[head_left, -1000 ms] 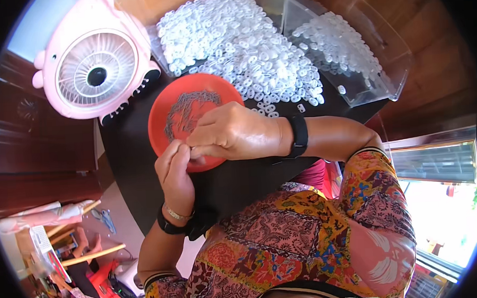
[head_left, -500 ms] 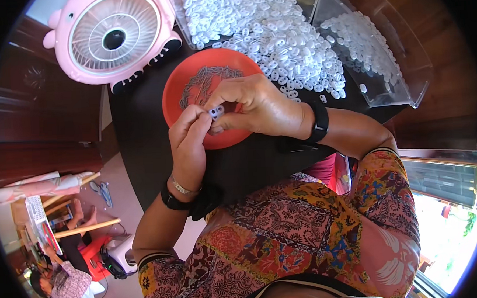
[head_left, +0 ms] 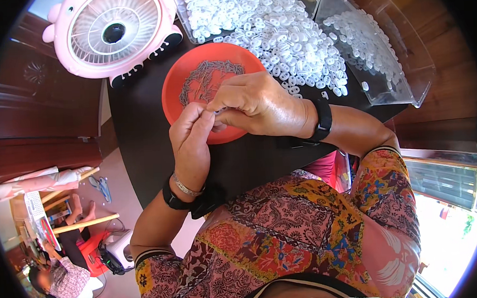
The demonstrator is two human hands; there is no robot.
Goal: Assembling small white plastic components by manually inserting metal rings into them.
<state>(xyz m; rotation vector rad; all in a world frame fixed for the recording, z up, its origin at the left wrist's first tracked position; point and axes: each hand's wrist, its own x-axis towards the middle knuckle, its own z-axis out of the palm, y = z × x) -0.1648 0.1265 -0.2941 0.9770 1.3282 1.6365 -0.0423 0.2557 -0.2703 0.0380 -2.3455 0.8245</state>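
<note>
My left hand (head_left: 189,138) and my right hand (head_left: 260,104) meet fingertip to fingertip over the near part of a red round dish (head_left: 170,96). Pinched in the left fingers is a small white two-holed plastic piece (head_left: 218,112), mostly covered by fingers now. The right thumb and forefinger close against that same piece; whether they also hold a pin is hidden. Many thin grey metal pins (head_left: 191,77), perhaps screws, lie scattered in the dish behind my hands.
A big heap of white two-holed plastic pieces (head_left: 292,49) covers the far table. Beside it, a clear bin (head_left: 407,81) holds more. A pink animal-shaped fan (head_left: 63,47) stands far left. Another person (head_left: 67,276) sits at lower left, beyond the black table (head_left: 140,132).
The right fingers have closed over the white piece, which showed its holes before and is now mostly hidden. The left hand keeps nearly the same place.
</note>
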